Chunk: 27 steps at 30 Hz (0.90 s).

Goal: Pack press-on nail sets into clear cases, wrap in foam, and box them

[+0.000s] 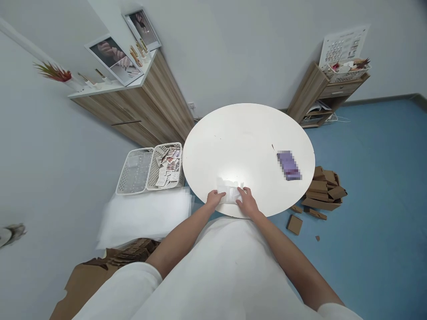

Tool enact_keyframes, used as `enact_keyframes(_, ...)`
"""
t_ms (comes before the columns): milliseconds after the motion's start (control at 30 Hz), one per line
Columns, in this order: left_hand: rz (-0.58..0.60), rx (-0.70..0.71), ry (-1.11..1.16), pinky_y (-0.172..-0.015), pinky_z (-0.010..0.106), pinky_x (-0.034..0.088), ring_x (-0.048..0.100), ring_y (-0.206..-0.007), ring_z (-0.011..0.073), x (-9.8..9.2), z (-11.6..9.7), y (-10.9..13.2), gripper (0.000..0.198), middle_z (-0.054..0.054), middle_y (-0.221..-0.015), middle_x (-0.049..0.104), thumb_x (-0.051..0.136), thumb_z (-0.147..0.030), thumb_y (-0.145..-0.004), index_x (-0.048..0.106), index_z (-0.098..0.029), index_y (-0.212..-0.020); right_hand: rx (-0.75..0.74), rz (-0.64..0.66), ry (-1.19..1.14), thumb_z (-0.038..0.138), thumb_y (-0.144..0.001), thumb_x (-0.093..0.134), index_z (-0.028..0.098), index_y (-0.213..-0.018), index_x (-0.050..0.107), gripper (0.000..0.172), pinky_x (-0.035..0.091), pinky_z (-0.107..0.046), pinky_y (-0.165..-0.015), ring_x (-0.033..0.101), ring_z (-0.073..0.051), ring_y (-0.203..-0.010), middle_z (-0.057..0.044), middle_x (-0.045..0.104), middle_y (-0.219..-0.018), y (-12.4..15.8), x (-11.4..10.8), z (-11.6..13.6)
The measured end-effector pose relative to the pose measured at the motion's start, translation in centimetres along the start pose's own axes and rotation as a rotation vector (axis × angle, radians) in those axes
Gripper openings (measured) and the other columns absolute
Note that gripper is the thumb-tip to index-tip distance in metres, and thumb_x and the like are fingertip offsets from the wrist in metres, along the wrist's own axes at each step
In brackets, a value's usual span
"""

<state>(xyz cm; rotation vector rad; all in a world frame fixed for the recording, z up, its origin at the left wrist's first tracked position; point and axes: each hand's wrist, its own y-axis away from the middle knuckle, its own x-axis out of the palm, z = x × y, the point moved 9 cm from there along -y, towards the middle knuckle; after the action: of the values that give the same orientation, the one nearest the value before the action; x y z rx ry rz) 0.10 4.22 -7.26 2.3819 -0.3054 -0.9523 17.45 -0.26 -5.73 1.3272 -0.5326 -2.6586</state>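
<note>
At the near edge of the round white table (247, 133) lies a small, whitish, partly see-through wrapping sheet (230, 195), folded into a flat bundle. Whether something sits inside it I cannot make out. My left hand (214, 198) grips the bundle's left side, its thumb pointing inward over the sheet. From the right, my right hand (247, 202) holds the other side with bent fingers and thumb. Both hands rest low over the table, close to my body, with the bundle between them.
A pixelated purple item (289, 165) lies on the table's right. Left stand white baskets, one with printed cards (168, 166), one with clear pieces (135, 171), above a stack of white sheets (143, 218). Brown boxes (323, 189) lie on the floor right; folded cardboard (90, 280) is lower left.
</note>
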Motion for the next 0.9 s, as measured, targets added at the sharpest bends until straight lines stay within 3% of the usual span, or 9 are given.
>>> enact_keyframes(100,0.028,0.05,-0.017,-0.052,0.024,0.039,0.053,-0.062,0.0135,-0.3,-0.3,0.2,0.022,0.001,-0.069,0.055,0.047,-0.04,-0.074,0.05,-0.018,-0.073,-0.01,-0.02,-0.034,0.026,-0.076,0.05,0.025,-0.13,0.03,0.058,0.042,-0.029,-0.082,0.047,-0.021,-0.107,-0.009,0.025,-0.132,0.0,0.1,0.0)
enact_keyframes(233,0.041,0.154,-0.031,-0.055,0.022,0.039,0.049,-0.059,0.0105,0.0,-1.8,0.7,0.013,-0.002,-0.064,0.052,0.046,-0.03,-0.073,0.05,-0.019,-0.067,-0.024,-0.048,-0.063,0.023,-0.074,0.052,0.025,-0.128,0.033,0.057,0.041,-0.029,-0.082,0.044,-0.021,-0.108,-0.009,0.026,-0.129,0.1,0.0,0.3)
enact_keyframes(367,0.033,0.325,-0.076,-0.057,0.024,0.041,0.05,-0.06,0.0113,1.2,-5.0,1.6,0.012,-0.001,-0.065,0.056,0.047,-0.028,-0.072,0.055,-0.019,-0.069,-0.054,-0.022,-0.059,0.021,-0.074,0.052,0.02,-0.127,0.035,0.056,0.041,-0.029,-0.077,0.048,-0.02,-0.094,-0.01,0.039,-0.113,0.0,0.2,1.1)
enact_keyframes(533,0.058,0.386,-0.204,-0.061,0.025,0.043,0.054,-0.065,0.0138,3.2,-6.8,2.3,0.012,0.002,-0.07,0.062,0.048,-0.02,-0.072,0.06,-0.018,-0.073,-0.089,-0.014,-0.074,0.018,-0.074,0.05,0.019,-0.123,0.04,0.05,0.039,-0.029,-0.075,0.047,-0.02,-0.091,-0.008,0.05,-0.099,-0.3,0.0,1.6)
enact_keyframes(767,0.079,0.556,-0.294,-0.067,0.027,0.043,0.056,-0.073,0.0152,4.2,-7.1,3.7,0.03,0.002,-0.074,0.06,0.034,-0.016,-0.081,0.063,-0.02,-0.086,-0.017,0.058,-0.429,0.019,-0.075,0.043,0.022,-0.118,0.044,0.044,0.041,-0.027,-0.073,0.052,-0.014,-0.077,-0.002,0.056,-0.09,-0.6,-0.7,0.0)
enact_keyframes(900,0.019,0.59,-0.358,-0.075,0.032,0.043,0.052,-0.087,0.0188,4.3,-6.8,3.7,0.025,0.005,-0.091,0.054,0.05,-0.021,-0.075,0.059,-0.022,-0.098,0.047,0.02,-0.408,0.031,-0.08,0.04,0.021,-0.115,0.047,0.037,0.043,-0.029,-0.071,0.055,-0.015,-0.076,-0.002,0.058,-0.084,-0.8,-0.8,-0.3)
